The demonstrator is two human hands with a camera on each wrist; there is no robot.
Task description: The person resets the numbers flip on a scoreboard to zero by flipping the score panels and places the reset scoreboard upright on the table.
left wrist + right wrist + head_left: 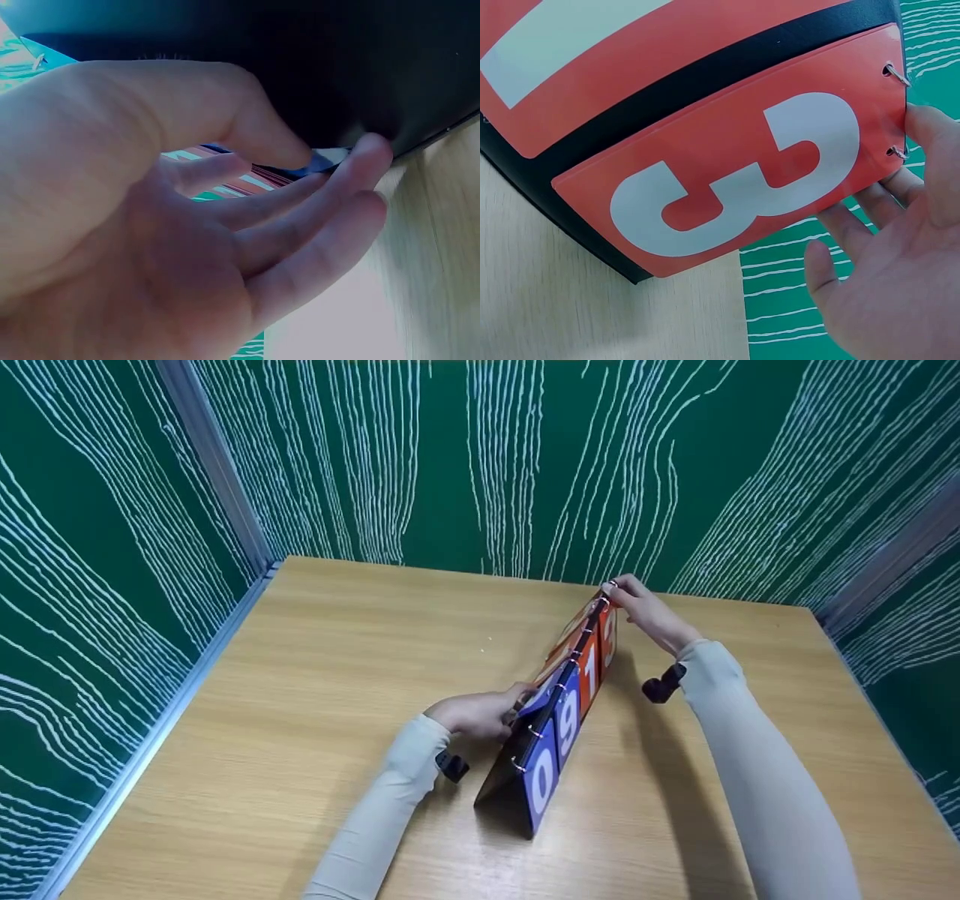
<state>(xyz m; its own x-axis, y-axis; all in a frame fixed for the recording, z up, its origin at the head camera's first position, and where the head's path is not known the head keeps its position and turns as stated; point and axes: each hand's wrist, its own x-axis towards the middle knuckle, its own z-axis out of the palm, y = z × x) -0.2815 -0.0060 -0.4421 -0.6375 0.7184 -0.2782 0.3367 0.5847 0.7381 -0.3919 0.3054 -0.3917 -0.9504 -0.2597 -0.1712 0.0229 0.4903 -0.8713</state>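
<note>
A tabletop flip scoreboard [525,769] stands like a tent on the table. Its right face shows blue cards with 0 and 9 and red cards with 1 and 3, hung on metal rings along the ridge. On the other face, my left hand [480,714] pinches a blue number card [536,701] between thumb and fingers. The left wrist view shows only a sliver of that card at the fingertips, beneath the black panel [337,67]. My right hand [645,611] grips the far end of the ridge, by the rings of the red 3 card [735,180].
The wooden table [360,637] spreads around the scoreboard. Green walls [442,457] with white wavy lines rise behind it and at both sides, with a grey metal edge strip [161,720] along the left. A black wrist camera [664,684] sits below the right hand.
</note>
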